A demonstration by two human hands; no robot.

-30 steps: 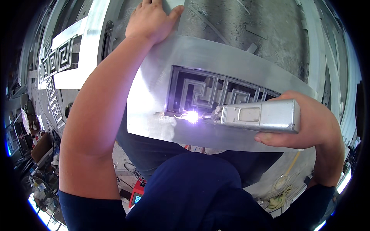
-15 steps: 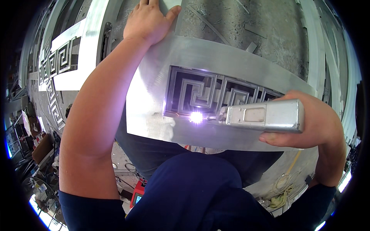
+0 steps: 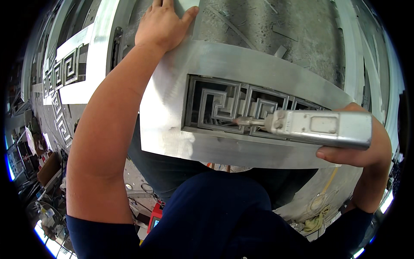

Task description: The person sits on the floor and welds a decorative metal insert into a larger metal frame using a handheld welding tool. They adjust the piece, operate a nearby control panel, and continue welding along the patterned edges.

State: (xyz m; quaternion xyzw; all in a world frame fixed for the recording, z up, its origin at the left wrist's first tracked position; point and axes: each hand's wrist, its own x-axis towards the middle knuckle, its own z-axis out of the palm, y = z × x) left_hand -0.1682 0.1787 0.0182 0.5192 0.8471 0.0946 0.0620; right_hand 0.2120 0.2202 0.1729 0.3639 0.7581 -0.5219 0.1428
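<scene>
My left hand [image 3: 160, 26] lies on the far left part of a silvery metal frame [image 3: 164, 123], fingers stretched and thumb spread. In my right hand [image 3: 351, 157] is a silver handheld welding gun [image 3: 340, 126], its grip hidden behind the boxy body. The gun points left, with its narrow nozzle [image 3: 248, 122] over the lower part of a Greek-key metal insert [image 3: 238, 97]. No light shows at the tip. That insert sits in a long opening of the frame, and the gun covers some of its right part.
Another frame with a similar key-pattern insert [image 3: 71, 65] stands at the left. Metal scraps [image 3: 280, 52] lie on the concrete floor beyond. Long metal bars [image 3: 351, 47] run along the right. Below are a red machine [image 3: 155, 214] and a yellowish cloth [image 3: 317, 222] by coiled cable.
The bright welding light at the nozzle has gone out. My right hand has moved the gun right and slightly up, off the insert's lower-left edge. My left hand has barely shifted.
</scene>
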